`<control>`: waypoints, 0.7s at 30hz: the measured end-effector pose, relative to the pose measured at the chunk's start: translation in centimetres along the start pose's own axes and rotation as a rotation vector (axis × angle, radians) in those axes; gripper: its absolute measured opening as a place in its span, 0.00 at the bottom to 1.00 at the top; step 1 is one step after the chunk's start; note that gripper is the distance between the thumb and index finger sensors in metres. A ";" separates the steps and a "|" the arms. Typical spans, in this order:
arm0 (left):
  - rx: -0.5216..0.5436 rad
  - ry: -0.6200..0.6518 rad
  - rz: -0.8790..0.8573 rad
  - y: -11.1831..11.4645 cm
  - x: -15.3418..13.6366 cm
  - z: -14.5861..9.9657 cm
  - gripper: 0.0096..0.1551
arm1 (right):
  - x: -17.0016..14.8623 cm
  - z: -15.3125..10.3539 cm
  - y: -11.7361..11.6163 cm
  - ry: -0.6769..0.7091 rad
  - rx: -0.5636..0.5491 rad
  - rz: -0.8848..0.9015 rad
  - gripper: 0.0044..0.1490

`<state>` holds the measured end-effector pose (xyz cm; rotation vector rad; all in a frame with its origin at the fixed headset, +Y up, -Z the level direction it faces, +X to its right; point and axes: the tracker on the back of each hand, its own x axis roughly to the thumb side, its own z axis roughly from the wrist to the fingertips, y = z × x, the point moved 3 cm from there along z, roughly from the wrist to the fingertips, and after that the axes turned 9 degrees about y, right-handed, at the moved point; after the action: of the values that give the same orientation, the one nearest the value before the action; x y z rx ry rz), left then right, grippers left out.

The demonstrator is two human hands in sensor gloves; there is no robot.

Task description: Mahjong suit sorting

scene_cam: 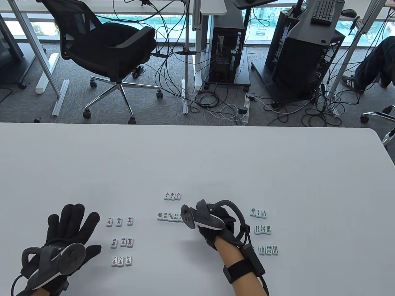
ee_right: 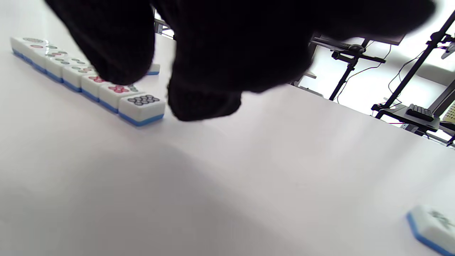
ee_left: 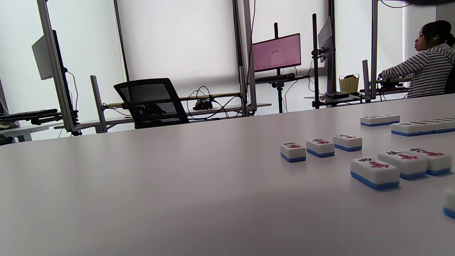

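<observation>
My left hand (scene_cam: 66, 234) lies flat on the table (scene_cam: 197, 160), fingers spread, holding nothing, just left of 9 character tiles (scene_cam: 121, 241). My right hand (scene_cam: 216, 225) hovers, fingers curled but empty, over the dot-tile row (scene_cam: 169, 216).

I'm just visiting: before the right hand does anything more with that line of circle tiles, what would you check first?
1. Circle tiles in one straight row: ok.
2. Right hand holding a tile: cannot tell, fingers hidden.
3. Left hand flat, apart from the character tiles: ok.
4. Bamboo tiles in three separate rows: ok.
5. Red tiles apart from the circle row: ok.
</observation>
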<state>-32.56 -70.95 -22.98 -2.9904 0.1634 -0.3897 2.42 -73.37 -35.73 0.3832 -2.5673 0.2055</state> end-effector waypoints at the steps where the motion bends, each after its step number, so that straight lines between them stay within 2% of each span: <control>1: -0.001 0.001 0.001 0.0 0.0 0.0 0.53 | -0.9 -0.9 0.4 -0.019 -0.001 -0.004 0.45; 4: -0.010 0.002 0.009 0.0 0.1 0.0 0.53 | -3.6 -3.7 0.9 -0.078 0.019 -0.004 0.45; 7: -0.015 0.000 0.014 0.0 0.2 0.0 0.53 | -5.7 -6.1 0.3 -0.122 0.092 0.031 0.44; 11: -0.023 -0.008 0.020 0.1 0.2 0.0 0.53 | -7.0 -9.2 -3.0 -0.116 0.206 0.070 0.43; 14: -0.027 -0.009 0.030 0.2 0.3 0.0 0.53 | -6.9 -10.2 -5.5 -0.108 0.248 0.054 0.42; 17: -0.007 -0.014 0.053 0.0 0.4 0.0 0.52 | -6.3 -10.6 -7.3 -0.102 0.240 0.008 0.44; 21: 0.002 -0.026 0.060 -0.2 0.4 0.0 0.52 | -5.1 -10.2 -8.1 -0.078 0.210 -0.088 0.40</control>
<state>-32.16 -70.83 -22.83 -2.9793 0.2491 -0.3438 14.02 -77.66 -29.18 0.5921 -2.6056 0.4377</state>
